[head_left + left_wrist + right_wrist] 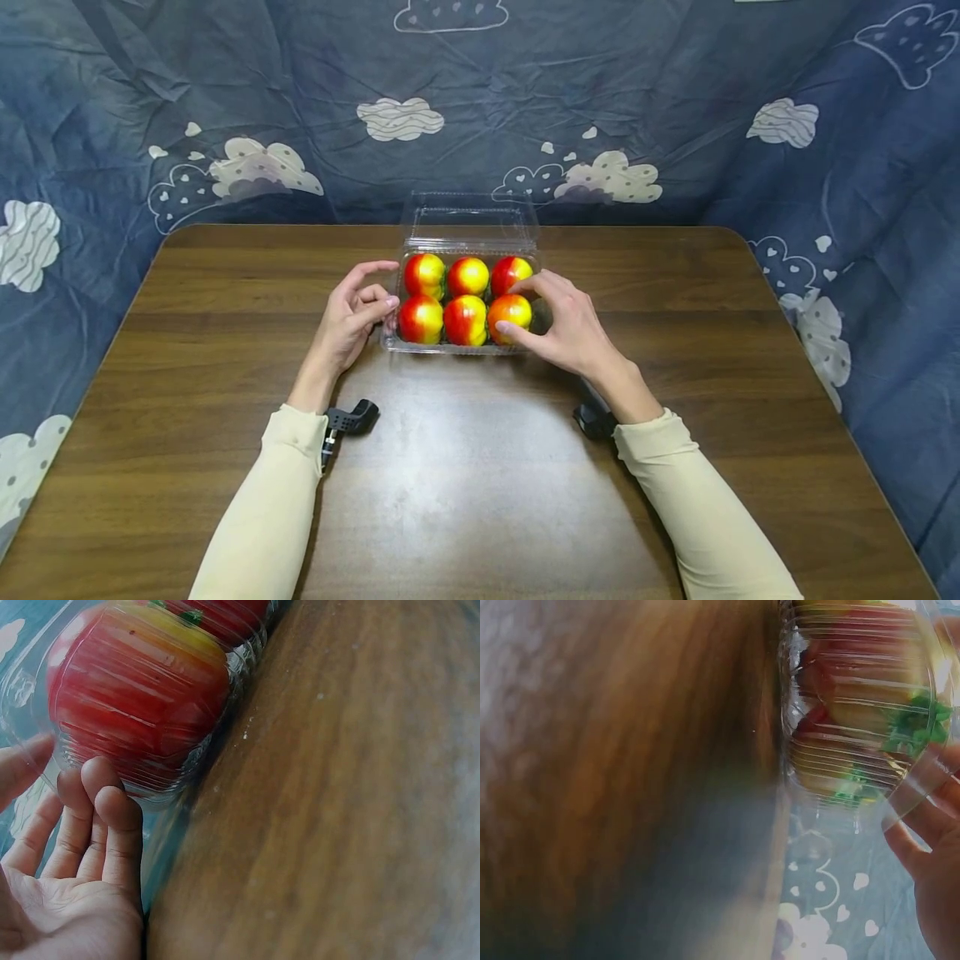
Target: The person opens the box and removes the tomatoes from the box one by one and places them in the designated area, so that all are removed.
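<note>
Clear plastic is what both hands are meeting in the head view: a box (461, 346) is sitting mid-table with its lid (470, 218) standing open at the far side, and six red-and-yellow fruits (466, 320) are filling it in two rows. I am seeing the left hand (351, 321) resting at the box's left end, fingers loosely curled with the tips against the wall and the thumb lifted over the rim, gripping nothing. My right hand (564, 327) is at the right end, fingers spread and bent, tips touching the near right fruit (510, 313); whether it is pinching the fruit, I cannot tell. A wooden table (480, 492) is carrying everything, and a blue cloud-print cloth (225, 100) is hanging behind.

From the left wrist, the fingertips (101, 796) are lying just against the ribbed wall (161, 776), with a red fruit (135, 690) pressing behind it; the palm is open.

From the right wrist, fingers (930, 825) are showing through the thin wall (855, 750) by blurred fruit.

As I judge it, the flimsy wall could buckle under uneven pressure and the box could skid on the smooth wood, tipping fruit out.
</note>
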A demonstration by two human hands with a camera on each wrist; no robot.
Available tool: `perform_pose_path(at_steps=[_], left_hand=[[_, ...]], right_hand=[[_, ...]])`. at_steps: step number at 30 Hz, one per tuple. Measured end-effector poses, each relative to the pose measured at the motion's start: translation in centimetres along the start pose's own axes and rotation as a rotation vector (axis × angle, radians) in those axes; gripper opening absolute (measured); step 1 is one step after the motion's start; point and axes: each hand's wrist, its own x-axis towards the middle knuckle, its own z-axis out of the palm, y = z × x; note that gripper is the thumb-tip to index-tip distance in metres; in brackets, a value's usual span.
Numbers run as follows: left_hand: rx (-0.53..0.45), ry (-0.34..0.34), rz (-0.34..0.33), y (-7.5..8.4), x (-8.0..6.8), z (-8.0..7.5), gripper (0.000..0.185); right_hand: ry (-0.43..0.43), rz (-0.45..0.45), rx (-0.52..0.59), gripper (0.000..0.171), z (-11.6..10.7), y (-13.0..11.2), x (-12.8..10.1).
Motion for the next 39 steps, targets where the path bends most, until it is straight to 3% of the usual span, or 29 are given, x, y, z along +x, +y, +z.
perform_pose_path(at_steps=[8, 13, 20, 29, 39], left_hand=[[-0.001, -0.001, 0.007, 0.2, 0.1, 0.1, 0.052], [-0.008, -0.005, 0.009, 0.3, 0.1, 0.2, 0.052], [-0.014, -0.017, 0.015, 0.1, 0.0, 0.2, 0.053], [-0.023, -0.018, 0.009, 0.1, 0.0, 0.2, 0.052], [-0.007, -0.013, 0.019, 0.0, -0.2, 0.0, 0.052]], right_hand=[[-0.064, -0.052, 0.005, 0.059, -0.3, 0.2, 0.0], [-0.084, -0.028, 0.019, 0.059, -0.6, 0.3, 0.0], [-0.019, 0.014, 0.057, 0.057, -0.6, 0.4, -0.1], [0.131, 0.026, 0.148, 0.056, -1.6, 0.2, 0.2], [0.209, 0.155, 0.147, 0.061, -2.6, 0.5, 0.3]])
